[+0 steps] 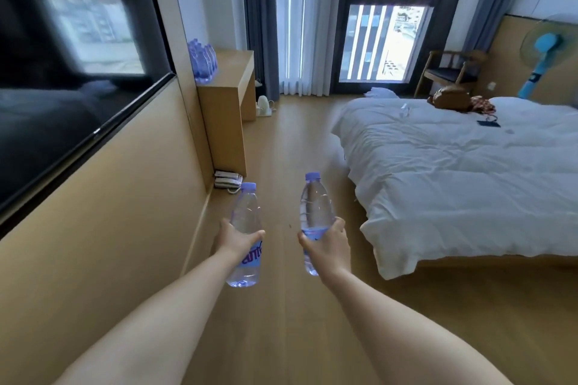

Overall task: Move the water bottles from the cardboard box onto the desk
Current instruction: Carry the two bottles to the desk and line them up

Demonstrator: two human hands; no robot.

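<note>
With the left hand (236,239) and right hand (328,242) each gripping an upright water bottle (245,228) (314,212) over the floor, far from the surface (231,72), setting them down could topple the bottles (203,61) crowded there.

Two clear plastic bottles, glossy and smooth with matt lilac caps, catch the window light: the left bottle (245,237) carries a shiny blue printed label, the right bottle (314,222) a narrower blue band. More of the same clear plastic stands in a cluster of bottles (203,61) at the worktop's (233,72) near left corner; the worktop is pale wood veneer, smooth and matt. The floor (291,141) is wood-look plank with a low sheen. The bed (453,172) wears white cloth, soft and creased. The television screen (62,78) is black and glossy, mirroring the room. Grey cloth curtains (259,19) hang matt and pleated.
</note>
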